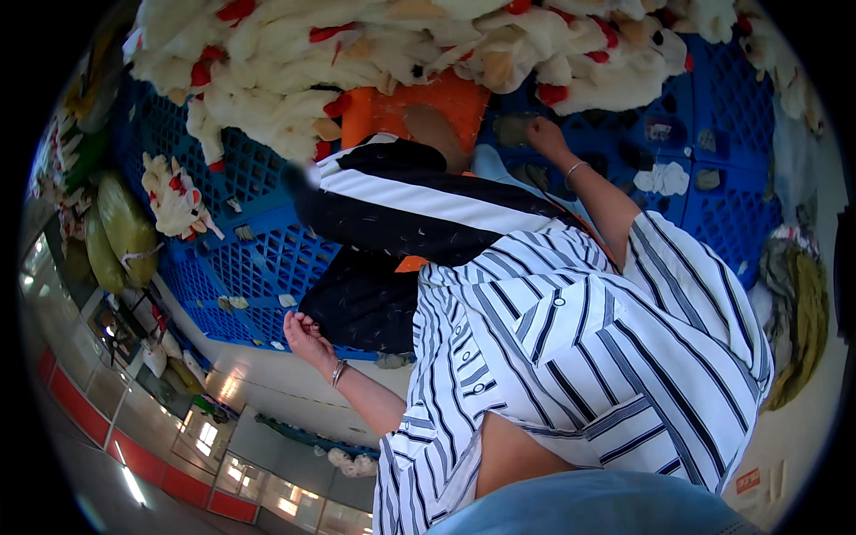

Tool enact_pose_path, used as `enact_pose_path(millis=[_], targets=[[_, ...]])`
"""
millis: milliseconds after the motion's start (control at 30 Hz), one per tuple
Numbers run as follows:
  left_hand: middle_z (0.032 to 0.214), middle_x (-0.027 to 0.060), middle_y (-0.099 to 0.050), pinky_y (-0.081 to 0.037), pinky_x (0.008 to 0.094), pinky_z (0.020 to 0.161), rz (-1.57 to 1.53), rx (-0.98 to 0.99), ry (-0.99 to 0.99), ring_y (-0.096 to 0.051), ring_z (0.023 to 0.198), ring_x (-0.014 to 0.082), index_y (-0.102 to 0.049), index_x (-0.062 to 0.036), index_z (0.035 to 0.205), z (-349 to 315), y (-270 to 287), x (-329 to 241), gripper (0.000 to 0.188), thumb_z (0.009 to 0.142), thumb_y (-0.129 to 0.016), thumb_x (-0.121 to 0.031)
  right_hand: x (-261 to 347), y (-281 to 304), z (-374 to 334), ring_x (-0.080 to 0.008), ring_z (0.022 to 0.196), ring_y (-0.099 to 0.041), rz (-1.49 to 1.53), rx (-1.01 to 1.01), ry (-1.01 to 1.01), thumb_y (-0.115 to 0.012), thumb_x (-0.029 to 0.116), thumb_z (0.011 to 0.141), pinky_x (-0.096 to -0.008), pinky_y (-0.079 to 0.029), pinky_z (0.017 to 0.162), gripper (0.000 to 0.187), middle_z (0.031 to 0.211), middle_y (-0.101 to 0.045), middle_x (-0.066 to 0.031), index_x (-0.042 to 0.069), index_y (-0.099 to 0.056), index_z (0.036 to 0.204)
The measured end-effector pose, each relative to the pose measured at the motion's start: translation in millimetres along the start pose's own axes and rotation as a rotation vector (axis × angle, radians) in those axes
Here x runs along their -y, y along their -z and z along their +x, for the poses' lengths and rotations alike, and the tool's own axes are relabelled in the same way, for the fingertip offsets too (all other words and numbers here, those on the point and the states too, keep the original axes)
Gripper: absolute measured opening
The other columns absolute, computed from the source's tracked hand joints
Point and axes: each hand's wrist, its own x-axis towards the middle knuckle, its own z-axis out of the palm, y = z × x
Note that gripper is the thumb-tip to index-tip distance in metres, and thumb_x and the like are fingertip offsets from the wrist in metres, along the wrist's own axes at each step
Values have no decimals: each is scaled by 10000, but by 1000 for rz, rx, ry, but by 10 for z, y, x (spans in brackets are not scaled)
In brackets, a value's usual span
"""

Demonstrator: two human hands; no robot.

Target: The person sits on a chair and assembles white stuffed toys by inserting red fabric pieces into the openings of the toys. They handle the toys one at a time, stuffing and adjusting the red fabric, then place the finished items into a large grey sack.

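Resting half open: left hand point(308, 339) beside black trousers point(401, 223), 8 o'clock | right hand point(546, 136): fingers narrow, over blue pallets point(731, 201), 1 o'clock, cannot tell if holding something | white soft toys point(392, 53): piled, 12 o'clock

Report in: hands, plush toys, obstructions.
Left hand: loosely curled, by trousers. Right hand: curled, contents unclear. Plush toys: heaped ahead. Trousers between left hand and heap.

Blue lattice plastic pallets point(254, 267) carry heaped cream plush toys point(428, 53) with red parts. A crumpled white scrap point(662, 179) lies there too.
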Motion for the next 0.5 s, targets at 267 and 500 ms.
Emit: enact_pose_path(millis=[267,500], targets=[[872,28,-638,-454,153,533,85,69,6,-583,686,64,-562,-17,1171,140,-152,-139,219,1000,-543,-152,-584,384,-729,-412,936,-628,-117,-117,-214,-582,248,864,-486,-499,815,249,970,-668,-220,24,-621,964],[877,27,-639,-453,155,535,111,91,19,-584,692,64,-562,-29,1182,173,-252,-128,224,998,-549,-156,-793,733,-1131,-377,1073,-603,-205,-362,-616,-667,419,823,-456,-483,876,454,1186,-622,-204,42,-614,1070]])
